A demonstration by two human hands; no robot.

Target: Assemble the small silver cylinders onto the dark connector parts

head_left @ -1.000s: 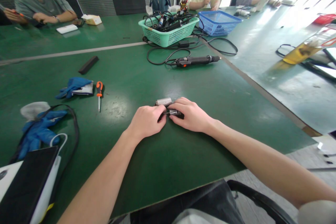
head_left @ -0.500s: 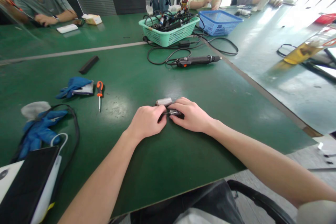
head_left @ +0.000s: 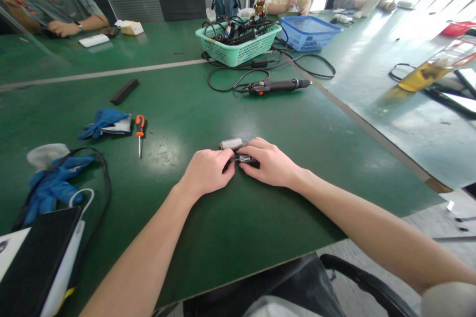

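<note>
Both my hands rest on the green table (head_left: 230,218) and meet at a small dark metal part (head_left: 247,159). My left hand (head_left: 207,171) is curled, its fingertips pinching the part's left end. My right hand (head_left: 270,162) is closed over the part's right end. A short silver cylinder (head_left: 230,143) lies on the table just beyond my fingers, touching or almost touching them.
An orange-handled screwdriver (head_left: 140,129) and blue gloves (head_left: 104,123) lie to the left. A corded electric screwdriver (head_left: 277,86) lies farther back, before a green basket (head_left: 238,44) and a blue basket (head_left: 307,29). A black-and-white device (head_left: 37,262) sits near left. Other people sit at the far edge.
</note>
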